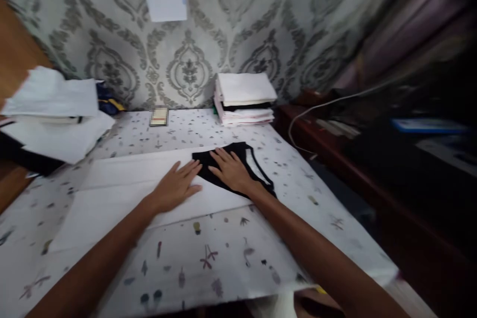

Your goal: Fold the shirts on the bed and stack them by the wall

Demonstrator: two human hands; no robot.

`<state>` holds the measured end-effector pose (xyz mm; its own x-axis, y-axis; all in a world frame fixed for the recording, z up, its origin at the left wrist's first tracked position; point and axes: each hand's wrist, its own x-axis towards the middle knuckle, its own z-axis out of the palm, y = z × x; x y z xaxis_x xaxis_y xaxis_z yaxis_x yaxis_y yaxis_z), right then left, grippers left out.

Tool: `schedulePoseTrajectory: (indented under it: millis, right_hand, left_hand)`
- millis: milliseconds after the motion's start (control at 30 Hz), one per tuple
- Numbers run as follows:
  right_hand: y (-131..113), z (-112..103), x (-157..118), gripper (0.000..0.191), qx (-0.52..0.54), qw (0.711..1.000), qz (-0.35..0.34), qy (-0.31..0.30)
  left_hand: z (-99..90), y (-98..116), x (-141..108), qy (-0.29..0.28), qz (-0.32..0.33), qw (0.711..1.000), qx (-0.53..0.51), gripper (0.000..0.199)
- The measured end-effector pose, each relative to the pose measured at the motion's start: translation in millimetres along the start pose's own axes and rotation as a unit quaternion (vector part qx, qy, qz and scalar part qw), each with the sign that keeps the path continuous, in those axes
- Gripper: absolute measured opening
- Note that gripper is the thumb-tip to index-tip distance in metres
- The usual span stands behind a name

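A white and black garment (122, 184) lies flat across the patterned tabletop, its white part to the left and its black part with a strap-like edge to the right. My left hand (177, 187) rests palm down on the white cloth, fingers spread, with the fingertips at the border of the black part. On the black section lies my right hand (231, 171), also flat with its fingers apart. Neither hand grips anything.
A folded cloth stack (246, 89) stands at the back, near the wall. Loose white cloths (59, 104) are piled at the left. A small box-like item (159, 116) sits at the back edge. At the right are a dark red surface (335, 159) and a white cable (328, 102).
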<state>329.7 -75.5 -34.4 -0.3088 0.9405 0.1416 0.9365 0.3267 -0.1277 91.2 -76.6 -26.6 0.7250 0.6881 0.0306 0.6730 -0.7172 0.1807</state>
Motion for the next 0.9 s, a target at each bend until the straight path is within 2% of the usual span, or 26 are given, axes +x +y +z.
schedulePoseTrajectory:
  millis: [233,433,600,767,900]
  right_hand:
    - [12,-7,-3,0.066,0.016,0.997,0.074,-0.023]
    - [25,-5,-1,0.067,0.030,0.994,0.106,-0.027]
    - [34,10,2,0.065,0.007,0.996,0.087,0.015]
    - [41,25,6,0.063,-0.015,0.996,0.072,0.048]
    - [41,27,6,0.059,-0.031,0.996,0.061,0.064]
  left_hand:
    - [3.3,-4,-2,-0.001,-0.029,0.999,0.033,0.070]
    - [-3.6,-31,-27,-0.003,-0.081,0.994,0.068,0.065]
    - [-23.8,-65,-73,0.007,-0.166,0.983,0.077,0.059]
    - [-53.5,-108,-145,0.093,-0.267,0.959,0.025,0.051]
    - [-67.1,-132,-190,0.129,-0.295,0.946,-0.033,0.045]
